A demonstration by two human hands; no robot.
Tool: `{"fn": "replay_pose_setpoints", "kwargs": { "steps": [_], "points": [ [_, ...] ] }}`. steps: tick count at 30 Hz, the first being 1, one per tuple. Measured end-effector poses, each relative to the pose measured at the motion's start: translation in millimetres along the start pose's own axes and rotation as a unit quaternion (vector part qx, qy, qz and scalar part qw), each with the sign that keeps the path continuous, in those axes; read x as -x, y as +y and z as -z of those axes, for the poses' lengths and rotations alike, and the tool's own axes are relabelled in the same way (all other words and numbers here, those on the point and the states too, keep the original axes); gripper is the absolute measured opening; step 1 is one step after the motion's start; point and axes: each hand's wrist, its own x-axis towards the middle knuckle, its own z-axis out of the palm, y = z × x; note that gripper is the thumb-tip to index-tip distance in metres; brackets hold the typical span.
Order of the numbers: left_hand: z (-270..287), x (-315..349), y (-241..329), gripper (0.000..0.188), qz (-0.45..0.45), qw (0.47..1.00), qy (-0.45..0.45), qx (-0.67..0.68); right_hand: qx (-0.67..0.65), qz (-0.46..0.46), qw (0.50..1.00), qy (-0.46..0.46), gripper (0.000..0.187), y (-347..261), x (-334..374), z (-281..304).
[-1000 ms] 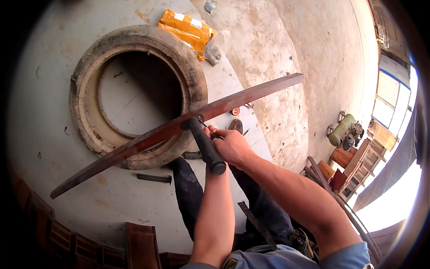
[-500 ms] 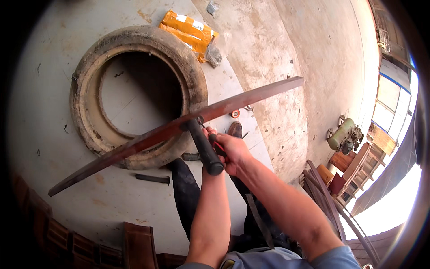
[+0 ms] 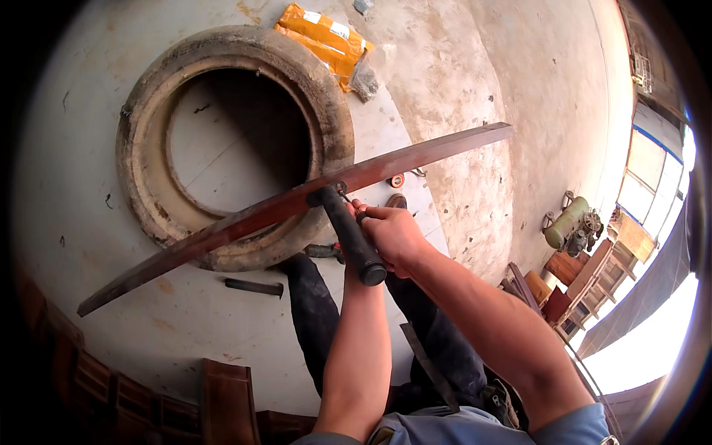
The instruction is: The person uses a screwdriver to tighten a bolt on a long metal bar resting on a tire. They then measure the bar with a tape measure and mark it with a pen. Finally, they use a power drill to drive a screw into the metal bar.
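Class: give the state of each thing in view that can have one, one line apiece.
Long reddish-brown bar, apparently wooden: slanting across the view.
Black cylinder, material unclear: one end against the bar.
Slim black-handled tool: in the right grip, pointed toward the bar.
Round grey-brown rubber tyre: lying on its side, dirty.
Rectangular orange plastic package: crumpled; sealed or open unclear.
Short black rod: lying loose.

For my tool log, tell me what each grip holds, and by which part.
The right grip holds a slim screwdriver-like tool by its dark handle. The left forearm runs behind the black cylinder, hiding the left grip, so its hold cannot be told.
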Motion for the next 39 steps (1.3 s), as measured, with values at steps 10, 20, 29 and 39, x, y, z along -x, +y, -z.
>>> {"fn": "replay_pose_setpoints", "kwargs": {
  "steps": [10,20,29,39],
  "points": [
    [-4,-2,2,0.018,-0.036,0.998,-0.035,-0.042,-0.224,-0.017,0.974,0.013,0.029,22,4,-6],
    [-6,-4,1,0.017,-0.026,0.999,0.041,-0.017,0.185,0.156,0.966,0.087,0.038,29,-7,2],
    [14,-5,-1,0.030,-0.066,0.988,-0.118,-0.078,-0.354,-0.134,0.926,0.004,0.019,9,-6,-1],
    [-3,-10,-3,0.021,-0.038,0.998,-0.021,-0.043,0.156,0.039,0.987,-0.025,0.031,-17,29,17]
  ]
}}
